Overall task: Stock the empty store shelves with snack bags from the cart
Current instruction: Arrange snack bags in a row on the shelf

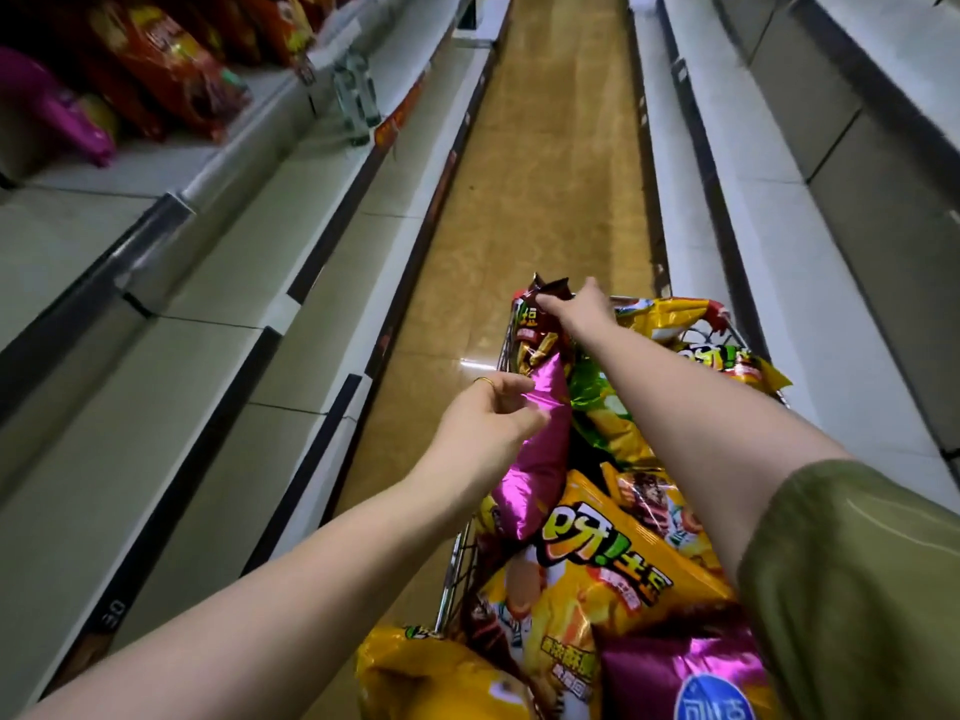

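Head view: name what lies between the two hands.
In the head view, the top of the pink bag, pinched by the left hand, and the dark bag held by the right hand.

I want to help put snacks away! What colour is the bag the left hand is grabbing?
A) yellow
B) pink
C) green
B: the left hand pinches the edge of the pink bag, while the right hand pinches the top of a dark red bag.
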Available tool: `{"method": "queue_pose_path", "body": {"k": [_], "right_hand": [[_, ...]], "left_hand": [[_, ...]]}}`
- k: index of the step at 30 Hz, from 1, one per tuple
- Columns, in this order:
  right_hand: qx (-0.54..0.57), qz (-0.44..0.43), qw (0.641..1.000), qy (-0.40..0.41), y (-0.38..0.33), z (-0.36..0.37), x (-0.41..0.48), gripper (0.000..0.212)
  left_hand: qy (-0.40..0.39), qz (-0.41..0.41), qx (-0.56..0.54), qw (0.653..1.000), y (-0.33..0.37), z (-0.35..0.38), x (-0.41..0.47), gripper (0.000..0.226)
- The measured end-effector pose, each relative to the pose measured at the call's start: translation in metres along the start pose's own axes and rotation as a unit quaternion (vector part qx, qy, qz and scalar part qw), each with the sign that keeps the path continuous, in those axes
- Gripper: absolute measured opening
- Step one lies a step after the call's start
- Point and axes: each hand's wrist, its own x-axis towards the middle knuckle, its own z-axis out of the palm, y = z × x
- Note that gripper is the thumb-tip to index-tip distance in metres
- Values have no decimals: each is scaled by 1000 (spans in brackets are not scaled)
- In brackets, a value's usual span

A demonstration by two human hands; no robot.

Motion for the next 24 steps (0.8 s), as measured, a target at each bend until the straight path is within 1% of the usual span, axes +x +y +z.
{"method": "queue_pose_path", "body": {"k": [3, 4, 8, 13, 16, 18, 19, 21, 23, 24], "right_hand": [[-39, -4, 999, 15, 3, 10, 5, 49], [-42, -8, 999, 22, 4, 11, 4, 43], [-9, -41, 997, 63, 15, 5, -13, 33], [107, -82, 984, 118, 21, -30, -44, 28], [209, -120, 960, 140, 18, -70, -68, 21], [274, -134, 943, 136, 15, -101, -88, 16], [308, -141, 932, 128, 16, -117, -97, 17], [358, -157, 912, 122, 17, -148, -116, 13], [387, -166, 899, 119, 19, -179, -138, 13], [397, -167, 896, 109, 19, -193, -152, 14]], "left_hand": [[-1, -14, -1, 1000, -10, 6, 3, 23], [-1, -19, 2, 1000, -12, 7, 2, 22], [2, -26, 14, 1000, -12, 12, 0, 21], [-6, -20, 30, 999, 3, 18, -8, 24], [1, -14, 32, 999, 15, 22, -14, 21], [8, -7, 27, 1000, 24, 24, -19, 20], [12, 4, 29, 1000, 31, 25, -23, 23], [31, 43, 56, 997, 42, 27, -31, 37], [46, 91, 70, 992, 57, 29, -41, 46], [38, 113, 66, 991, 66, 31, -48, 48]]}}
